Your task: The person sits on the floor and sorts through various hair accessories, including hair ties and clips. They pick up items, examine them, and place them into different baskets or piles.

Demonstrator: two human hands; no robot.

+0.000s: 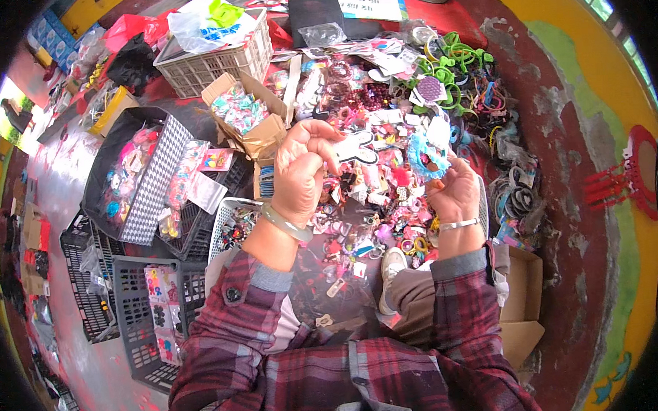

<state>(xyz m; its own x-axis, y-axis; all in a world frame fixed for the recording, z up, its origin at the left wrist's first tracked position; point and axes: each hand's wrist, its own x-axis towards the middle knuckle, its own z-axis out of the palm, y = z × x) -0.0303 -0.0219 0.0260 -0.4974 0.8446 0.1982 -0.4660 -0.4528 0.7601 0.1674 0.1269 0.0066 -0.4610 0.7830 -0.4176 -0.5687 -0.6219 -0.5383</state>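
Observation:
My left hand (301, 170) is raised over a heap of small hair accessories (399, 194), its fingers pinching a flat white rabbit-head-shaped piece (357, 149) with a dark outline. To the right, my right hand (458, 193) is closed on a light blue ruffled hair accessory (425, 159), possibly a scrunchie. A white card or tag (437, 133) shows just above the blue piece; whether it is attached I cannot tell. Both held things are above the heap, which mixes pink, red, white and black clips, bows and bands.
Bright green headbands (459, 65) lie at the far right of the heap. An opened cardboard box (269, 130) of packets stands at the left, before a pale plastic crate (214, 66). Dark crates (136, 290) stand further left. An empty-looking carton (523, 284) sits beside my right arm.

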